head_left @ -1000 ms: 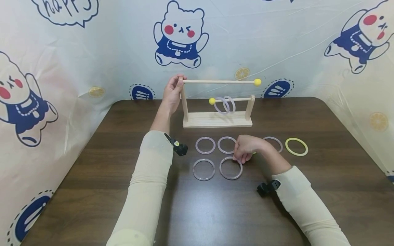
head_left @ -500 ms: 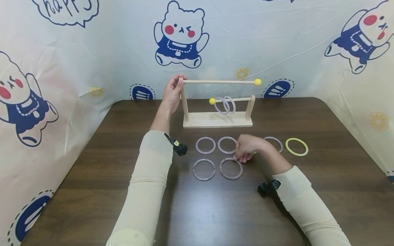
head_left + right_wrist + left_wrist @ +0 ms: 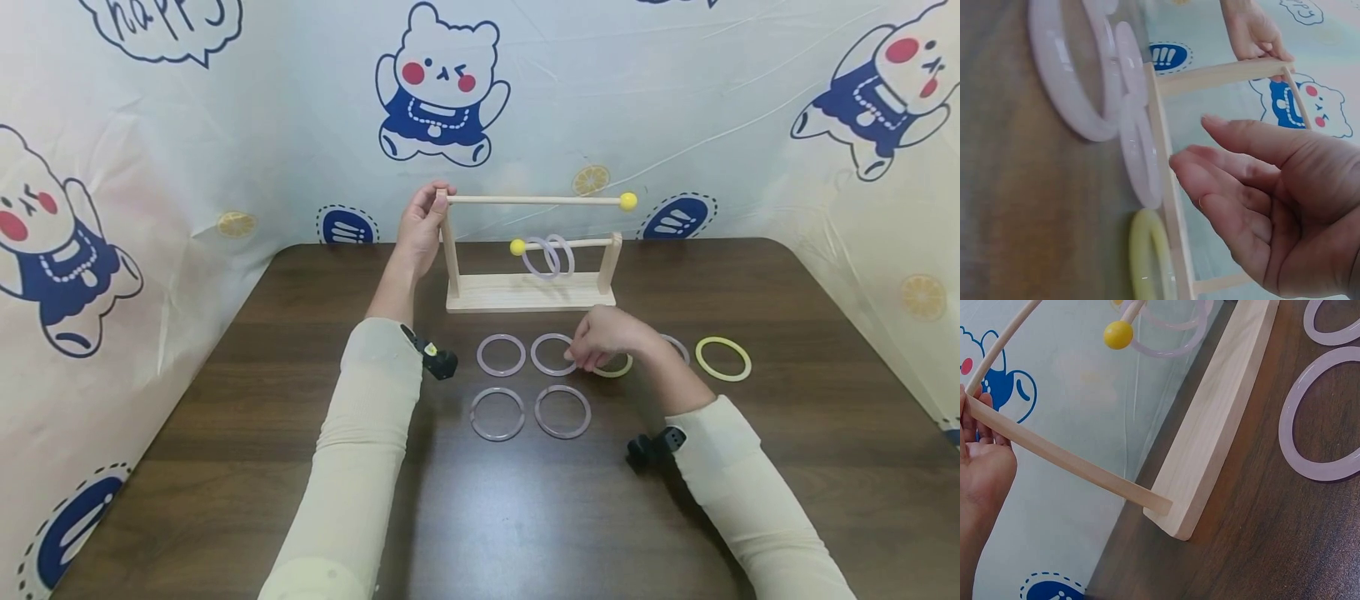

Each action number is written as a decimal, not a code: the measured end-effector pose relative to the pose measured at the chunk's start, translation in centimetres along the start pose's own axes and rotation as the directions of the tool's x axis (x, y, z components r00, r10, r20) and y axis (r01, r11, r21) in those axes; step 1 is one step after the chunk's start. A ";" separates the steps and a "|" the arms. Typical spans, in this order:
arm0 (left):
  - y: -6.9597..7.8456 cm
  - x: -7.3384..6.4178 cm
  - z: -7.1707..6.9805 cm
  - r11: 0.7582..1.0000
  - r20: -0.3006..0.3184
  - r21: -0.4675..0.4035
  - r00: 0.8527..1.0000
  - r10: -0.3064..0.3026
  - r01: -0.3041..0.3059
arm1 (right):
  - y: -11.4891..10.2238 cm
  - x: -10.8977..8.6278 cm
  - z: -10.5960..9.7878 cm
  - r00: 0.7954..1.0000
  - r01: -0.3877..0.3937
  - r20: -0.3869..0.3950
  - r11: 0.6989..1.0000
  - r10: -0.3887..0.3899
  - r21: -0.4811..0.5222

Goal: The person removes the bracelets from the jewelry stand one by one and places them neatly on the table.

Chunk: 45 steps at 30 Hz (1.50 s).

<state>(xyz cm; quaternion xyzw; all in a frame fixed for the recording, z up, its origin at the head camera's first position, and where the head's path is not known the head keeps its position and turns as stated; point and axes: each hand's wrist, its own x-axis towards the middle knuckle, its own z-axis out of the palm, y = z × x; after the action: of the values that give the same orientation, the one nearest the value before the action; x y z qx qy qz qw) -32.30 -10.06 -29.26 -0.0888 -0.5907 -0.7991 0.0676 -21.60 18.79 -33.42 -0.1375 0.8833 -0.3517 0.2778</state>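
Note:
My left hand (image 3: 418, 232) grips the top of the tall post at the left end of a wooden ring stand (image 3: 531, 293), as the left wrist view also shows. Two light purple rings (image 3: 571, 257) hang on the stand's lower rod. My right hand (image 3: 603, 335) is over the rings in front of the stand, its thumb apart from its loosely bent fingers and nothing between them in the right wrist view. Below it lies a purple ring (image 3: 537, 412); beside it is another purple ring (image 3: 534, 355). The hand partly hides a yellow-green ring (image 3: 615, 374).
Two more purple rings (image 3: 479, 355) lie to the left. On the right are a purple ring (image 3: 682, 344), partly behind my right wrist, and a yellow-green ring (image 3: 720, 339). The stand's upper rod (image 3: 532, 200) ends in a yellow ball (image 3: 627, 201). A printed curtain hangs behind the table.
My right hand has let go of the near purple ring and moved up and away from it, uncovering part of the yellow-green ring. The left hand and the stand have stayed put.

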 end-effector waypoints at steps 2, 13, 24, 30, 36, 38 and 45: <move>0.0 0.0 0.0 1.000 0.000 0.001 1.000 0.001 -0.001 | -0.2 0.1 -0.4 0.997 0.031 -0.069 0.999 -0.029 0.025; -0.1 0.1 0.0 1.000 0.006 0.012 1.000 -0.002 0.002 | -1.3 1.9 -1.6 0.806 0.162 -0.573 0.986 -0.149 -0.029; 0.1 0.0 -0.1 0.999 -0.003 0.032 1.000 -0.011 0.011 | -2.3 4.0 -2.1 0.636 0.168 -0.761 0.985 -0.126 -0.023; 0.1 -0.1 0.0 1.000 0.003 0.023 1.000 -0.001 0.001 | -2.1 5.1 -1.9 0.632 0.141 -0.768 0.990 -0.102 -0.016; 0.0 -0.1 -0.1 1.000 0.008 0.016 1.000 0.007 -0.007 | -2.1 5.8 -1.4 0.614 0.122 -0.783 0.992 -0.101 -0.032; 0.0 -0.1 -0.1 1.000 0.014 0.012 1.000 0.016 -0.017 | -2.1 6.0 -1.3 0.618 0.115 -0.781 0.993 -0.091 -0.025; -0.2 0.0 -0.1 1.000 0.022 -0.001 0.999 0.029 -0.029 | -2.3 6.7 -0.9 0.601 0.098 -0.792 0.994 -0.101 -0.053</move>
<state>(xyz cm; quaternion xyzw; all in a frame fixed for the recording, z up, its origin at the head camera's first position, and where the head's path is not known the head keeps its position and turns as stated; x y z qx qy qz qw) -32.38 -10.11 -29.42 -0.1064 -0.5898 -0.7972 0.0728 -27.45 14.75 -33.93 -0.0170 0.9065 -0.3893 -0.1624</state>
